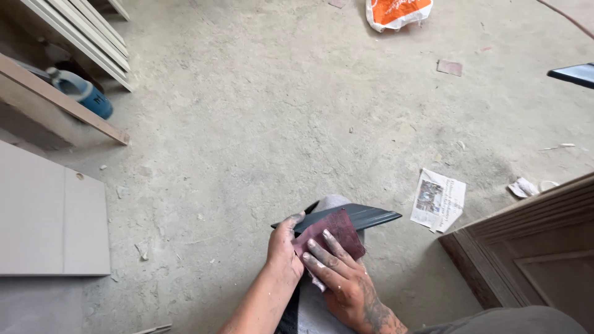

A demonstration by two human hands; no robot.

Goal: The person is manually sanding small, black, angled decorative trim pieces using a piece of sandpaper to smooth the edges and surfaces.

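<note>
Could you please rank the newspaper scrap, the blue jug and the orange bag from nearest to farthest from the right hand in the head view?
From the right hand:
1. Newspaper scrap, on the floor to its right.
2. Orange bag, top edge.
3. Blue jug, far upper left.

Matt dark moulding strip, rough maroon sandpaper, dusty rough concrete floor, carved wooden door

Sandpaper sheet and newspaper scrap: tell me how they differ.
The sandpaper sheet is dark red and unprinted; the newspaper scrap is white with print and a small picture. The sandpaper sheet lies on the dark moulding strip, pressed down by the right hand while the left hand steadies the strip; the newspaper scrap lies untouched on the concrete floor. Both are thin, roughly rectangular sheets.
</note>
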